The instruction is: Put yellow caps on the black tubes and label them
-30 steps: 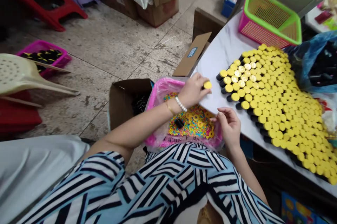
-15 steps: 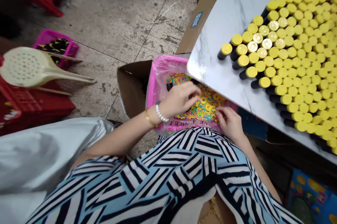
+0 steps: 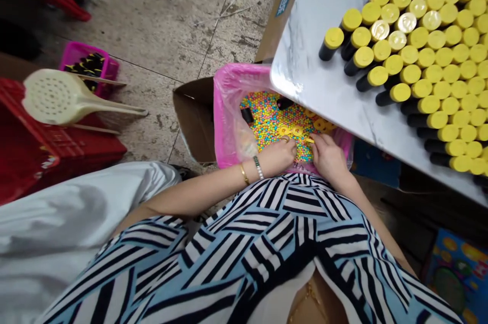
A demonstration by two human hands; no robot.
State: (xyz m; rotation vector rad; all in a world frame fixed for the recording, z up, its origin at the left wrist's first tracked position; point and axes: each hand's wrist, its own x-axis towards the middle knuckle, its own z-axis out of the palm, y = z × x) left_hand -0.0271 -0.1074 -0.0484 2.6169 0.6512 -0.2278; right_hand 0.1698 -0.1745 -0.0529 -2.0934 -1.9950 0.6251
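Left hand, now lowered to the beads, curls, grip unclear; right hand pinches a yellow piece, suggesting renewed picking.

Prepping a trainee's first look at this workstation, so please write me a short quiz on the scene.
1. True or false: both hands are resting on the marbled table.

2. Multiple choice: which wrist wears bracelets?
A. Left only
B. Right only
C. Both

3. Open question: in the pink tub, what two colours are the larger pieces lying among the small multicoloured beads?

Key
1. False: the left hand and the right hand are at the near side of the pink tub.
2. A.
3. Yellow and black: yellow round pieces and black pieces.
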